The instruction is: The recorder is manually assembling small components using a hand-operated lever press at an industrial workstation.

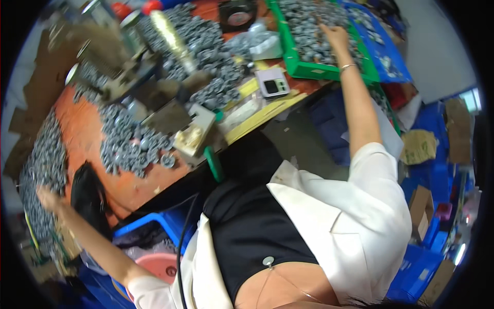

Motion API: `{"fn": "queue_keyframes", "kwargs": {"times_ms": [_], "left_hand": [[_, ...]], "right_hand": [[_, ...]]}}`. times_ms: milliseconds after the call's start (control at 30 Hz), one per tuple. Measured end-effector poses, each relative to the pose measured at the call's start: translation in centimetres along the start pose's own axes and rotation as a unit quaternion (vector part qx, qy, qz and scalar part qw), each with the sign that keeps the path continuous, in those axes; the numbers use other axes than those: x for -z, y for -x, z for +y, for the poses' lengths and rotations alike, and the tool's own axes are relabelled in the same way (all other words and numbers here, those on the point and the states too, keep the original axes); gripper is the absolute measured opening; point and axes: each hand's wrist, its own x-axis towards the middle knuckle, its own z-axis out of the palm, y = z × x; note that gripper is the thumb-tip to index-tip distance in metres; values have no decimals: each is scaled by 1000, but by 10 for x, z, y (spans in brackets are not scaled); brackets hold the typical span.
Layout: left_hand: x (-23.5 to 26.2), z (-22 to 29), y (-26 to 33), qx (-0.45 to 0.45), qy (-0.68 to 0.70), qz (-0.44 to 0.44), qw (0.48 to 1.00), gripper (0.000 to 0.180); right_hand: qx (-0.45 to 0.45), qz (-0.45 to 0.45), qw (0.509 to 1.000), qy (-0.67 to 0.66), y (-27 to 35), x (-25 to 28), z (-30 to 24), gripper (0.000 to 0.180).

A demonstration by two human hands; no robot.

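Both my arms are spread wide. At the far right, my right hand [335,40] is over a green crate [303,69] filled with small grey parts [309,38]. At least one of its fingers is stretched out toward the parts, and nothing shows in the hand. Out to the left, my left hand [49,200] is at the edge of a long heap of similar grey parts [43,154]. Its fingers are blurred, so whether they hold a part cannot be made out. Between my arms, a bench fixture with a metal block [167,117] stands on the orange worktop [77,123].
More grey parts [126,139] are heaped around the fixture. A small pale device with a dark screen [272,83] lies near the table edge. A black object [87,193] is beside my left forearm. Below stand a blue crate [154,219] and a pink basin [157,265].
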Motion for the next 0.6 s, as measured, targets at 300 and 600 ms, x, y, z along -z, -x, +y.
{"fn": "queue_keyframes", "kwargs": {"times_ms": [300, 600], "left_hand": [[-196, 57, 229, -125, -303, -403, 855, 33], [-271, 5, 239, -238, -301, -481, 788, 35]], "right_hand": [[-17, 61, 934, -352, -7, 54, -43, 56], [136, 283, 913, -260, -8, 149, -90, 40]]}}
